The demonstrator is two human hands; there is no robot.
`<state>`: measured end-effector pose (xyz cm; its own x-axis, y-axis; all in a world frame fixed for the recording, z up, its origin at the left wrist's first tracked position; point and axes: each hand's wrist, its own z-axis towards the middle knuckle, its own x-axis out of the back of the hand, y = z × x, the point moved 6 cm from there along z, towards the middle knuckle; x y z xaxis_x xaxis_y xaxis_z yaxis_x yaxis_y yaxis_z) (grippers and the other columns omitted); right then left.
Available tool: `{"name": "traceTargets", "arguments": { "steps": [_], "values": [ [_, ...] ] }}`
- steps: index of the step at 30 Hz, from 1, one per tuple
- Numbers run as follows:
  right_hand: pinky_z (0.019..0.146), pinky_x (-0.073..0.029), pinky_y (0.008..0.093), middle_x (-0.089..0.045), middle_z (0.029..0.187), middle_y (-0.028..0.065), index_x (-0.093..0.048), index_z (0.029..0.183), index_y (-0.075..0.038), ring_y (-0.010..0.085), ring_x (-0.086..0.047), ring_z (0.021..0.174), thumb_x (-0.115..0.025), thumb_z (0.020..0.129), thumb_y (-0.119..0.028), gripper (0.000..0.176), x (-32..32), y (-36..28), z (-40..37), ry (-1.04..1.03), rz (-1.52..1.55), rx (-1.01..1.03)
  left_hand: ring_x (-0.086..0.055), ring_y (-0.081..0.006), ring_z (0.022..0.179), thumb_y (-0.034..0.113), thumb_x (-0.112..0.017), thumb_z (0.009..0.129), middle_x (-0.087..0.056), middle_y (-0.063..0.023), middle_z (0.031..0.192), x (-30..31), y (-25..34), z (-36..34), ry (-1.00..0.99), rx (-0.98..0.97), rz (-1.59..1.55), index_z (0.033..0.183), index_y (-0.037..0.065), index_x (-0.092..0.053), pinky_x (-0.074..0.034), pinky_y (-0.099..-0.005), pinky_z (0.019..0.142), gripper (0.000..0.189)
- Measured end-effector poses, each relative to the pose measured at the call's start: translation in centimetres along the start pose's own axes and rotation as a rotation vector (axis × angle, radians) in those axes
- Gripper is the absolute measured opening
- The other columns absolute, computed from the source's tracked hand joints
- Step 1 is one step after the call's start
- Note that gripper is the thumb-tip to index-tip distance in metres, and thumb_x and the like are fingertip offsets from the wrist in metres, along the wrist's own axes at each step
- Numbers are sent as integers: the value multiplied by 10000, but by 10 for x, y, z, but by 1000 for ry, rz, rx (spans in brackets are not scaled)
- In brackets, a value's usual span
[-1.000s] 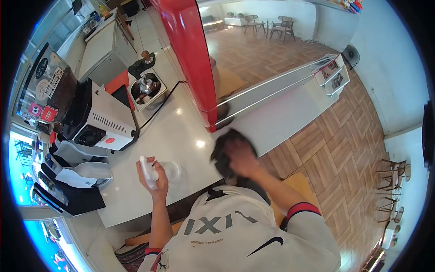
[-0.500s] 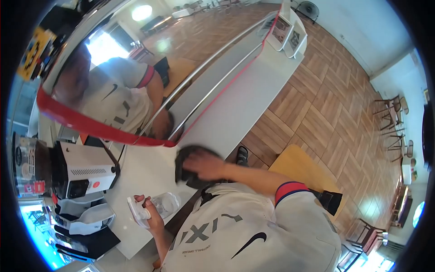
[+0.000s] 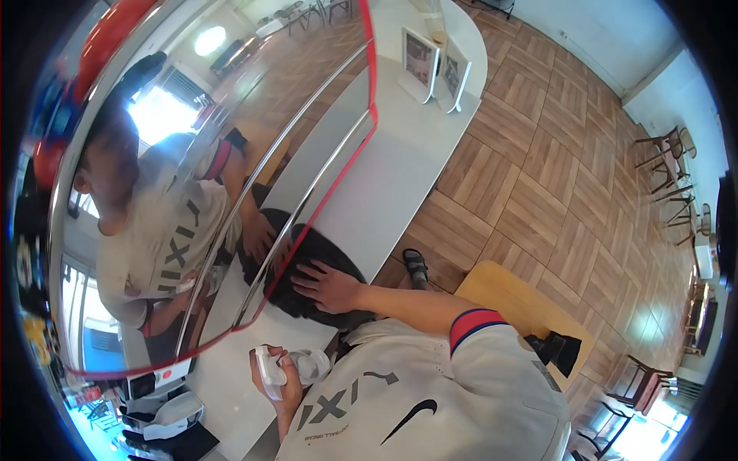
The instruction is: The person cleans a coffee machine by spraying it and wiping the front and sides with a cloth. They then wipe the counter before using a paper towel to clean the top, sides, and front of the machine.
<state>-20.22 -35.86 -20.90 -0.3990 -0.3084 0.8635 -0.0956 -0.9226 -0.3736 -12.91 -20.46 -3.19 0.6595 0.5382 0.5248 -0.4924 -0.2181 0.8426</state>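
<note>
My left hand is wrapped round a clear plastic bottle with a white top, held close to my body over the white counter. My right hand lies flat with fingers spread on a dark cloth. The cloth is bunched on the counter, right by the red-edged lower rim of the curved glass. Its reflection, with that of my arms and shirt, shows in the glass.
Framed picture stands occupy the counter's far end. A wooden chair or stool seat with a black item is at my right. Black and white items lie at the lower left. Chairs line the far wall.
My view has shifted, and the glass now fills more of the left side. The cloth is spread wider under my right hand, which was blurred by motion before. My left hand still grips the bottle.
</note>
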Motion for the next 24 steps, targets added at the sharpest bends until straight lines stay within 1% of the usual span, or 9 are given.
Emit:
{"name": "traceTargets", "arguments": {
  "steps": [3,5,7,10,15,18,20,21,24],
  "values": [
    [1198,-190,550,-412,1528,91,-487,1427,-103,339,-278,1462,-626,809,-414,705,30,88,-40,-77,-124,-170,-593,-238,801,155,-643,836,-545,-116,898,-46,19,17,-21,-24,34,967,-22,-548,-490,-345,725,240],
    [1195,-186,550,-390,1544,108,-465,1446,-94,359,-253,1469,-614,835,-421,709,98,164,-53,-106,-131,-451,-589,-251,779,126,-637,811,-552,-121,870,-73,41,30,-40,-50,105,955,-22,-551,-482,-352,719,224],
    [1188,-186,552,-371,1552,139,-451,1454,-58,382,-238,1470,-597,861,-411,705,129,236,-63,53,-280,-617,-588,-257,769,105,-629,791,-559,-124,865,-95,59,38,-59,-95,154,958,-21,-556,-482,-351,711,222],
    [1185,-181,559,-342,1562,170,-450,1448,-24,404,-236,1466,-587,870,-405,706,149,288,-50,166,-370,-780,-596,-259,769,114,-633,790,-566,-123,859,-115,71,44,-7,-18,80,964,-25,-564,-483,-352,705,233],
    [1177,-171,596,-343,1549,201,-506,1399,-11,445,-217,1460,-594,876,-392,653,145,257,-37,-21,-281,-673,-598,-256,759,123,-635,793,-568,-122,846,-133,89,49,70,-26,81,953,-31,-570,-482,-357,700,232],
    [1159,-268,544,-407,1504,208,-534,1373,-22,425,-306,1429,-614,871,-360,611,156,233,-44,-50,-66,-477,-598,-260,761,125,-634,795,-569,-127,854,-136,92,53,75,-30,59,928,-28,-578,-482,-363,699,211],
    [1053,-430,462,-566,1339,211,-606,1273,-24,376,-511,1281,-631,879,-301,482,179,236,-55,97,464,-543,-600,-283,762,124,-639,793,-577,-136,887,-142,95,59,15,-42,93,921,-20,-593,-485,-371,700,198],
    [1053,-430,462,-566,1339,211,-606,1273,-24,376,-511,1281,-631,879,-301,482,208,232,-57,100,452,-549,-600,-283,762,124,-639,793,-577,-136,887,-141,94,63,10,-49,83,921,-20,-593,-485,-371,700,198],
    [855,-530,405,-677,1068,183,-661,1106,-16,337,-662,985,-657,884,-218,300,339,227,-72,449,192,-639,-610,-310,784,109,-644,784,-583,-150,927,-153,87,76,-45,-75,75,911,-10,-618,-495,-382,708,176]
  ]
}}
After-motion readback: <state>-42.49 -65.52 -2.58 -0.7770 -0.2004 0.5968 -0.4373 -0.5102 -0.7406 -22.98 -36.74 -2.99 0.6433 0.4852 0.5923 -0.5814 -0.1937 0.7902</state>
